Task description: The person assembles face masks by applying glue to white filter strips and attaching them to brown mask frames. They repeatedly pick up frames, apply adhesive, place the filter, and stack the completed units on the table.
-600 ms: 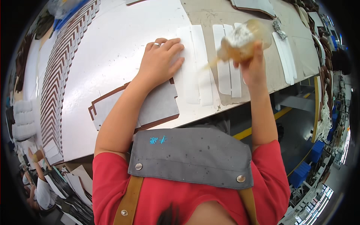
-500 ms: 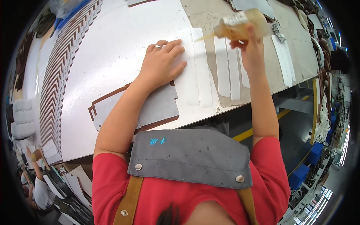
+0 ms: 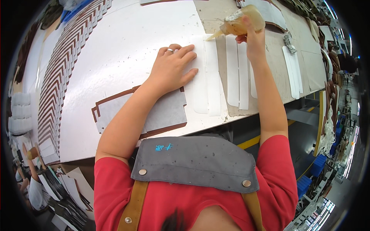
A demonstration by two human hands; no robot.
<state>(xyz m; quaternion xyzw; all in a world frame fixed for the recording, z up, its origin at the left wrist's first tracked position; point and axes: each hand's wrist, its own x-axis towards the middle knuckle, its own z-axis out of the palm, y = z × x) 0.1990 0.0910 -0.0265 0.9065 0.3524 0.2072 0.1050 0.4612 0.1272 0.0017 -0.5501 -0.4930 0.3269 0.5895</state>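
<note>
In my right hand (image 3: 254,42) is a squeeze bottle (image 3: 244,21) of amber liquid, tilted so that its long narrow nozzle points down to the left. The nozzle's tip is at the far end of a long white strip (image 3: 212,81); whether it touches cannot be seen. My left hand (image 3: 172,68) lies open, fingers spread, at the left edge of a pale strip (image 3: 198,86) beside that one. Under my left forearm is a grey-white panel with brown edges (image 3: 165,109).
More white strips (image 3: 232,73) lie right of the nozzle, and another group (image 3: 293,71) farther right. A long overlapping row of brown-edged pieces (image 3: 58,84) runs along the table's left. A crumpled silvery lump (image 3: 288,41) sits at the far right. Another person's arm (image 3: 31,165) shows lower left.
The bottle has come slightly lower and its nozzle now meets the strip's far end in view. My left hand stays flat. The table appears shifted a little in the picture.
</note>
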